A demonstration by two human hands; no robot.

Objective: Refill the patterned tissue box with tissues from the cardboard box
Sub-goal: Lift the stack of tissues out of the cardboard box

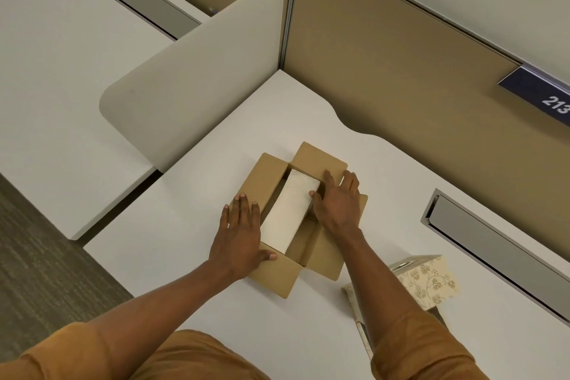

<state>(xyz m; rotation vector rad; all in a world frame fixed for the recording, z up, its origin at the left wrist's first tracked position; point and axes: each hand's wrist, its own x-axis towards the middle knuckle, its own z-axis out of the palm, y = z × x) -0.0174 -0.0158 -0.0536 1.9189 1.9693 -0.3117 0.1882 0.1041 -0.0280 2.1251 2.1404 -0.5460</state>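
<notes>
While my hands, left hand and right hand, lie spread flat on the brown cardboard box, its smooth white tissue block shows, apparently wrapped.

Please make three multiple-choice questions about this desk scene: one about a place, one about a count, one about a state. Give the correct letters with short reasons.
1. Where does the patterned tissue box stand relative to the cardboard box?
A. on the person's right
B. on the person's left
C. inside it

2. How many hands touch the cardboard box?
A. none
B. one
C. two

3. The cardboard box is:
A. taped shut
B. open, flaps spread
C. crushed flat

Answers: 1 A, it sits beyond the right forearm. 2 C, the left hand and right hand both press flaps. 3 B, the white tissue pack shows inside.
</notes>
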